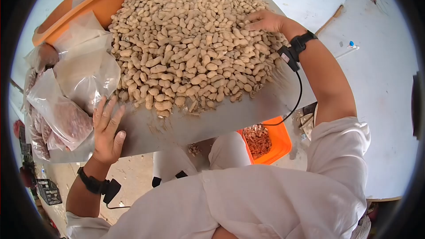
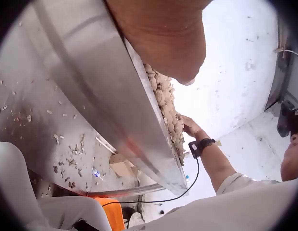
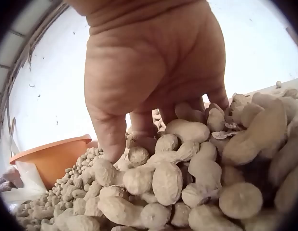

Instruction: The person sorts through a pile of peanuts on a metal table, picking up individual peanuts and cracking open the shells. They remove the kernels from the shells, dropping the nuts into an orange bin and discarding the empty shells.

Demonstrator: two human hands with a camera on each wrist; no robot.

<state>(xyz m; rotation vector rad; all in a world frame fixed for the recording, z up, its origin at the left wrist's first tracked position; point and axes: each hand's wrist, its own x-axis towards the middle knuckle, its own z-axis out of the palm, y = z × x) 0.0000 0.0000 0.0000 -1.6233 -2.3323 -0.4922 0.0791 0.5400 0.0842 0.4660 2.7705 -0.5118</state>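
Note:
A large heap of unshelled peanuts (image 1: 190,40) covers most of the metal tabletop (image 1: 146,137). At the heap's upper right side, my right hand (image 1: 267,21) reaches into the nuts. In the right wrist view that hand (image 3: 154,67) stands palm over the peanuts (image 3: 166,183), thumb and fingers spread and pointing down, the tips partly hidden among the shells. My left hand (image 1: 106,132) lies near the table's front edge, fingers extended, beside clear plastic bags (image 1: 62,110) holding reddish kernels. Nothing shows in its grasp. In the left wrist view, part of this hand (image 2: 163,38) overlaps the table edge.
An orange basin (image 1: 88,6) stands behind the bags at the upper left. Below the table's front edge, near the person's legs, is an orange container (image 1: 280,139) with shelled kernels. A black cable (image 1: 294,110) hangs from the right wrist device. Peanut debris litters the floor (image 2: 52,120).

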